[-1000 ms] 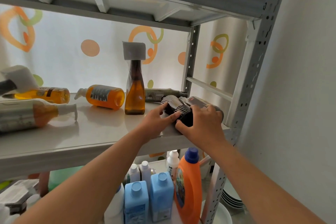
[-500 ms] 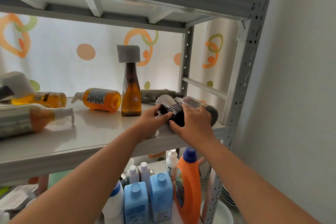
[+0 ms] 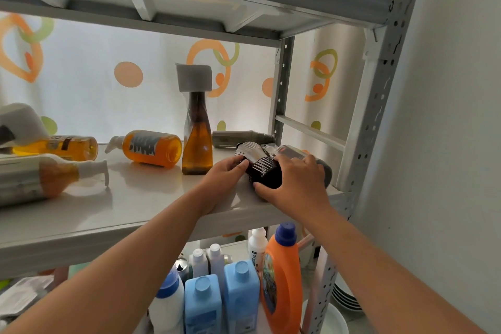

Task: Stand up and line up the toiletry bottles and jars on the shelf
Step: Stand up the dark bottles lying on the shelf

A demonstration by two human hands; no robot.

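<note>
Hardly shifted since before, the dark ribbed jar [image 3: 264, 175] is held lying on the shelf [image 3: 135, 206], left hand [image 3: 222, 179] and right hand [image 3: 295, 184] fingers curled round it.

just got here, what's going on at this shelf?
A person holds a dark ribbed jar lying at the right end of the shelf. The left hand grips one end and the right hand curls over it. Only the amber bottle stands upright. The orange pump bottle and the grey tube lie on their sides.
</note>
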